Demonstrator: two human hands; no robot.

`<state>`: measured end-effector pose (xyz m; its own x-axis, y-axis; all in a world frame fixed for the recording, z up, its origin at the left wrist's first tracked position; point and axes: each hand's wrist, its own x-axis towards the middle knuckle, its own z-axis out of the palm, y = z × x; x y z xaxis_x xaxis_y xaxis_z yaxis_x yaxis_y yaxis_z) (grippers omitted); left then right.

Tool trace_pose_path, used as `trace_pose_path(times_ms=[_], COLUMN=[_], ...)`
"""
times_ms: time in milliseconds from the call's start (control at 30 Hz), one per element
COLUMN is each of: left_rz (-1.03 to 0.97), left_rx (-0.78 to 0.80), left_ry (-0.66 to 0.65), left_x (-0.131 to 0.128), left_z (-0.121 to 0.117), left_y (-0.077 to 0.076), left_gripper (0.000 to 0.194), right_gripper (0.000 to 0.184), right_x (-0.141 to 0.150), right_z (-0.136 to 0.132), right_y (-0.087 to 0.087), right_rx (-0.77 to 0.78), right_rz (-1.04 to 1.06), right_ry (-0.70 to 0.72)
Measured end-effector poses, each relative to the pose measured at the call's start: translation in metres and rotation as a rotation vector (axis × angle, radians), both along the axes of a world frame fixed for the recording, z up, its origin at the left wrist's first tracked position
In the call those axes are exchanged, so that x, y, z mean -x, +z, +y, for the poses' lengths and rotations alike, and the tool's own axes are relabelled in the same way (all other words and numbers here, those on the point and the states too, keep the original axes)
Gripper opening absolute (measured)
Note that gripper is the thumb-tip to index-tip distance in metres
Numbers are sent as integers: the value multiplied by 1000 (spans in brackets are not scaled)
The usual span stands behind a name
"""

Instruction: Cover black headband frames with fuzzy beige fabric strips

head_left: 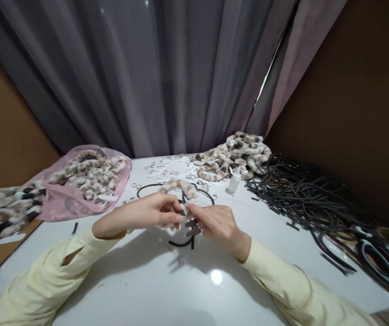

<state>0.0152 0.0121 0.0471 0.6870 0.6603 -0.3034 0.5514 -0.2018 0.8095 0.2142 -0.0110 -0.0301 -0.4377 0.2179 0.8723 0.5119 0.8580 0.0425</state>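
Observation:
My left hand (154,213) and my right hand (215,224) meet over the middle of the white table (140,280). Both are closed on a fuzzy leopard-print headband (179,186) that arches up behind the fingers. The left fingers pinch its furry end; the right fingers grip the dark bare end of the band near a black strip (182,243). Both arms wear pale yellow sleeves.
A pink bag (79,199) of furry headbands lies at the left, with more spilling off the left edge (4,210). Another furry pile (235,156) sits at the back, beside a small white bottle (234,182). Bare black headbands (310,199) heap at right. Small tags (167,170) scatter behind.

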Motion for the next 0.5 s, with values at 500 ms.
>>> trace_pose_path(times_ms=[500], left_rz=[29], left_rx=[-138], left_ry=[-28], left_x=[-2], left_z=[1], left_y=[3], left_gripper=[39], right_gripper=[38], right_x=[-1], right_z=[3], right_y=[3], right_rx=[99], right_rz=[12], right_ry=[-35])
